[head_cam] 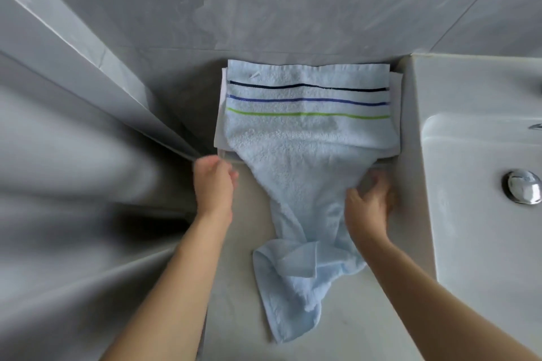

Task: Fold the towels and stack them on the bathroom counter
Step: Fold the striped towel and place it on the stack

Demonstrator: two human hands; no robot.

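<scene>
Left hand (215,182): fingers loosely curled, knuckles up, at the near left corner of the white folded towel (220,126) lying at the bottom of the stack; whether the fingertips pinch that corner cannot be told, as they are turned away from the camera. Just right of these fingers, and across to the right hand, lies the pale blue terry towel with three stripes (dark navy, blue, green) (308,138): its far part lies flat on the white towel against the grey tiled wall (264,3), its near part narrows into a bunched, twisted tail running toward the person over the pale stone bathroom counter (240,316). Right hand (369,202): fingers spread and slightly bent, resting against the right edge of the blue towel where it narrows; no closed grip is evident. To the right of these fingers sits the white ceramic sink (469,155). Assessment: the towel is soft, light and limp, will sag and crease unless supported, and is not slippery. Hold is best taken at the hemmed near corners of the tail, one per hand, to spread it before folding.
</scene>
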